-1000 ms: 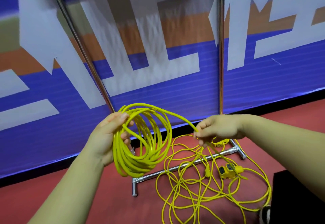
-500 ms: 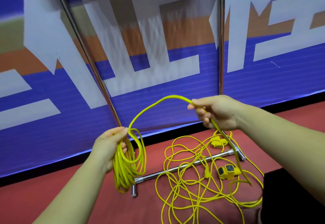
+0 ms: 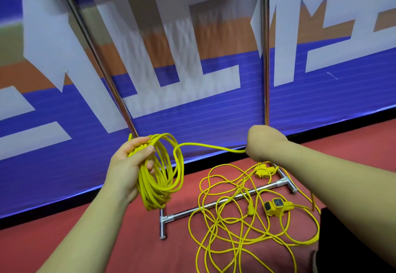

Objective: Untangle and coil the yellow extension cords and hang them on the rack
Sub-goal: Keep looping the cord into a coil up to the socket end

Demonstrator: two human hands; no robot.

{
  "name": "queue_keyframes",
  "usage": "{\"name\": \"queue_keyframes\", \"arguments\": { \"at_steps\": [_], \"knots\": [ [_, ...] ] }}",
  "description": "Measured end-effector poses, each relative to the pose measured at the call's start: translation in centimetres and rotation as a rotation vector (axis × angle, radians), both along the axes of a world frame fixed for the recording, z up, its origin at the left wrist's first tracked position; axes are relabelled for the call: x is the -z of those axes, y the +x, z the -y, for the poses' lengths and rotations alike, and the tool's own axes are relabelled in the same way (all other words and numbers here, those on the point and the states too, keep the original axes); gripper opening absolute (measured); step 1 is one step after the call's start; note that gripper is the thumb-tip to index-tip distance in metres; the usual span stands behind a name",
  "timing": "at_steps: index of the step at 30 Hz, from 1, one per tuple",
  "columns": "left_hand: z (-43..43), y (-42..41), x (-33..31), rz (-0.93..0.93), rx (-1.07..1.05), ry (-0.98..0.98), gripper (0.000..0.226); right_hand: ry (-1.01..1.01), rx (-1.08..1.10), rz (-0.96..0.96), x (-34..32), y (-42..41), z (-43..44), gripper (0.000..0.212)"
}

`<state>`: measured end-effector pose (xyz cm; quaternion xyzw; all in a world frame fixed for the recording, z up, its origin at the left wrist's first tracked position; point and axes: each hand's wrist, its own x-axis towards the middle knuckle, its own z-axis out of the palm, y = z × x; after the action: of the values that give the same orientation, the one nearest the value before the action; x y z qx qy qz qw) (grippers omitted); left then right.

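The left hand (image 3: 128, 163) grips the coil (image 3: 153, 195) at its top, thumb laid across the gathered turns, with the loops hanging below the grip. From the top of the coil one free strand (image 3: 210, 145) runs nearly level out to the right and into the right hand (image 3: 264, 142). That hand is curled closed around the strand. It is seen from the back, so the fingers themselves are hidden.

The strand's long axis lies sideways, from the coil to the right hand, and the right hand is the one feeding it. I judge the next turn calls for bringing that hand back toward the coil, so the slack forms a loop the left thumb can trap.

Below and to the right of the coil, the loose cord (image 3: 235, 225) lies tangled on the floor (image 3: 139, 242) across the rack (image 3: 184, 212) base bar. A socket block (image 3: 276, 206) sits among it — plenty left to gather.
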<state>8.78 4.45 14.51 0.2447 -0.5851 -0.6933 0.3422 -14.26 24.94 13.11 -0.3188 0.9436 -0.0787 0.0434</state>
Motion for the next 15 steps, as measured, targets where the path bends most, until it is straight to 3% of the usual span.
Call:
{"name": "queue_keyframes", "arguments": {
  "at_steps": [5,10,15],
  "knots": [
    [-3.1,-0.6,-1.6,0.010,0.141,-0.027,0.031,-0.406,0.072,0.102,0.7,-1.1,0.9,0.011],
    [-4.6,-1.3,-1.1,0.085,0.243,-0.021,0.034,-0.920,0.098,0.558,0.1,0.3,2.1,0.019],
    [-5.5,-1.9,-0.4,0.131,0.292,0.026,0.034,-1.026,0.063,0.913,-1.1,1.0,2.2,0.019]
  ]
}}
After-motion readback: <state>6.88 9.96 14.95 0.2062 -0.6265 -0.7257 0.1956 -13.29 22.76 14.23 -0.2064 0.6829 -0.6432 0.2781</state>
